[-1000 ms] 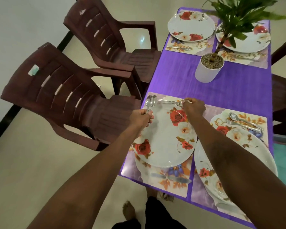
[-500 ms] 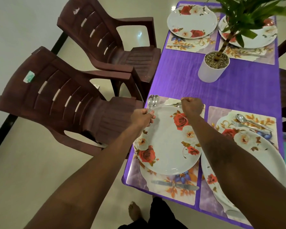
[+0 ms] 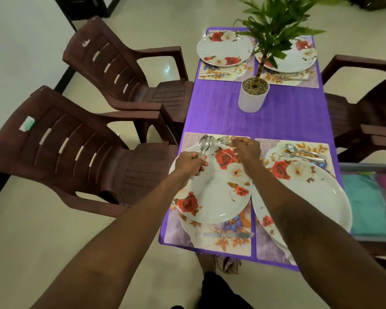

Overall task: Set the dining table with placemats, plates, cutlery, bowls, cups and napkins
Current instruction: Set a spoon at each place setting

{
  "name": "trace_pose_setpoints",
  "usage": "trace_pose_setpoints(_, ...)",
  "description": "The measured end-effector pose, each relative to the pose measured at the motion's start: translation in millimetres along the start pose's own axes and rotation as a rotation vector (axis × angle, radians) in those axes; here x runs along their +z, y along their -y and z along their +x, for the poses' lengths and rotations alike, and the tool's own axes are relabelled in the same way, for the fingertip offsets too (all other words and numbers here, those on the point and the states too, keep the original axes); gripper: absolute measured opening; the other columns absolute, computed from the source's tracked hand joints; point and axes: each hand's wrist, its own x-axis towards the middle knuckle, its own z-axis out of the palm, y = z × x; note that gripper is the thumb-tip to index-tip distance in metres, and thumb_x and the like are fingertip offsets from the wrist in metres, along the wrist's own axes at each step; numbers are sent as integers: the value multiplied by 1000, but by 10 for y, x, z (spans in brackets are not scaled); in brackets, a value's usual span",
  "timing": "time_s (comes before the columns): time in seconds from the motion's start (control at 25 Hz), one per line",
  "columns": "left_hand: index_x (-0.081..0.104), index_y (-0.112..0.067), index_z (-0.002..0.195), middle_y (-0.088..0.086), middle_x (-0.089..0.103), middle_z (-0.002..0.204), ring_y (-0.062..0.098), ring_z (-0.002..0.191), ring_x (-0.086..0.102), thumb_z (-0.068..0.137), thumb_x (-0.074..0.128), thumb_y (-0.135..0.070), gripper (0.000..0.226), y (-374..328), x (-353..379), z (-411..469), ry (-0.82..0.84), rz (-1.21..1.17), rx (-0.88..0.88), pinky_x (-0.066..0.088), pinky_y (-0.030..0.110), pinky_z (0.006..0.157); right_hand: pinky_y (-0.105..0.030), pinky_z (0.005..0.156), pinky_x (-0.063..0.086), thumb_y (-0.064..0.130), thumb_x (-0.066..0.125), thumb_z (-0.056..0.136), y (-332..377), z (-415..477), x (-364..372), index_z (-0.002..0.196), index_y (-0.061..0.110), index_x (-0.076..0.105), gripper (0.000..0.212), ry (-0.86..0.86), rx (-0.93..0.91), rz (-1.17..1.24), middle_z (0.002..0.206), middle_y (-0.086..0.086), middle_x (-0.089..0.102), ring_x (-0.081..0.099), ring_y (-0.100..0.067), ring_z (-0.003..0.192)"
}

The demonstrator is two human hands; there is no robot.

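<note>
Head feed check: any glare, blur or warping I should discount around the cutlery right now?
Head view, light: dim and soft, no hard shadows on the tablecloth. Head view, glare: one spot on the floor by the far chair. Head view, blur: forks at the right hand smear, spoons in the left hand read sharper. Head view, warp: the near chair bows outward.

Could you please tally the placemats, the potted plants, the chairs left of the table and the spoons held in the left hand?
Placemats: 4
Potted plants: 1
Chairs left of the table: 2
Spoons in the left hand: 2
Total: 9
</note>
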Motion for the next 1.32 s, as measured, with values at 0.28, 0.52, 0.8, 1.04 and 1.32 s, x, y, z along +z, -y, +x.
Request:
trace_pose_setpoints(0.28,77,-7,90,5,77,77,15,59,56,94,72,-31,25,305,295,-799,194,95,70,37,25,51,-33,62,60,23,75,92,-236,-1118,-533,100,10,75,15,173,74,159,89,-9,78,70,-18,72)
trace_pose_setpoints(0.52,75,2,99,20,77,91,23,73,67,98,61,-3,15,582,734,-1562,320,73,50,55,34,65,-34,60,54,11,76,89,-723,-1739,-1125,93,9,79,5,172,65,164,77,-12,73,64,-21,66)
trace_pose_setpoints(0.8,67,6,111,20,75,95,28,81,72,102,56,-2,17,669,1853,-2147,454,-2,-5,62,49,88,-39,67,61,4,71,93,-1057,-1946,-2270,90,8,76,7,133,64,203,75,-13,72,66,-18,62)
trace_pose_setpoints(1.04,69,10,109,25,75,101,32,88,74,100,56,3,17,623,3303,-2586,469,-67,-21,64,46,80,-31,59,57,7,69,96,-1396,-1734,-3713,93,2,75,9,121,53,187,70,-12,68,60,-17,55)
trace_pose_setpoints(1.32,68,4,106,20,73,98,30,86,71,102,50,5,19,442,5011,-3103,449,-178,-55,62,47,85,-32,60,55,18,72,95,-1603,-1315,-5394,97,4,77,14,177,13,56,74,-10,72,59,-16,60)
